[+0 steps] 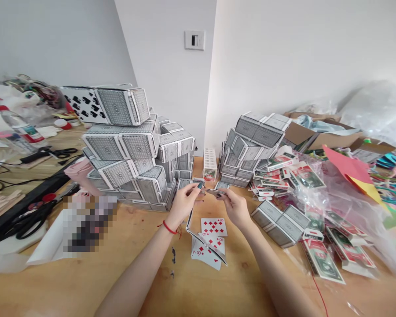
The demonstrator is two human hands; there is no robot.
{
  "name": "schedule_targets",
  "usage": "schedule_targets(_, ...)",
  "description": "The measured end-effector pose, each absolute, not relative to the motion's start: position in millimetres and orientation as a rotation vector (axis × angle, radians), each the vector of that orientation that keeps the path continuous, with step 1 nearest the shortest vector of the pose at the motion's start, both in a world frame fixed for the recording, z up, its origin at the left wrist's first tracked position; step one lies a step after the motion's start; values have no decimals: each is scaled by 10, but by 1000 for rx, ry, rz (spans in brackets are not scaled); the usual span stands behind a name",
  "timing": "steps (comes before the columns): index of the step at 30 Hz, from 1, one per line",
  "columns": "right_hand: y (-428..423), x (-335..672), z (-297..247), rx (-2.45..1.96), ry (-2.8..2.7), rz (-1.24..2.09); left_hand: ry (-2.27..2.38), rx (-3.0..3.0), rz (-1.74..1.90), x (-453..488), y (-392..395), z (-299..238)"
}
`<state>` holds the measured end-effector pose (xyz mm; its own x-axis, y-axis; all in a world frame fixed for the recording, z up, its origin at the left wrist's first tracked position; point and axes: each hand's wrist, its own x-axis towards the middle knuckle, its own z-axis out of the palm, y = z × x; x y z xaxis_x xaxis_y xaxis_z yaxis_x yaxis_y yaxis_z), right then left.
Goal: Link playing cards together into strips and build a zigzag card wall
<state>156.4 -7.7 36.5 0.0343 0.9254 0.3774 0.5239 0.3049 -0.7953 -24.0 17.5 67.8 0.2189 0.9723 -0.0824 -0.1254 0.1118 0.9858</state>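
Folded cards (215,252) held above a wooden table (240,281)

By the left hand (186,197), with a red bracelet (169,227) on its wrist, the folded cards are held. By the right hand (234,205), a thin card (214,192) is pinched near the left one. Below, loose diamond cards (214,225) are laid face up. At both sides, card-covered boxes (119,149) are stacked; at the right, card packs (321,259) are scattered.
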Motion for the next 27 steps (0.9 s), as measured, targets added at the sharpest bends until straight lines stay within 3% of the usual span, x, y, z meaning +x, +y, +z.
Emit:
schedule_targets(6, -100, 1502, 517, -1078, -1359, 1158, 952, 1230, 1067, -282, 168, 731)
schedule_targets(10, -119, 1538, 580, -1039, -1243, 1370, 930, 1348, 1055, -317, 152, 782)
schedule_targets(27, -108, 1500, 582, -1137, -1171, 1228, 929, 1384, 1124, -290, 122, 814)
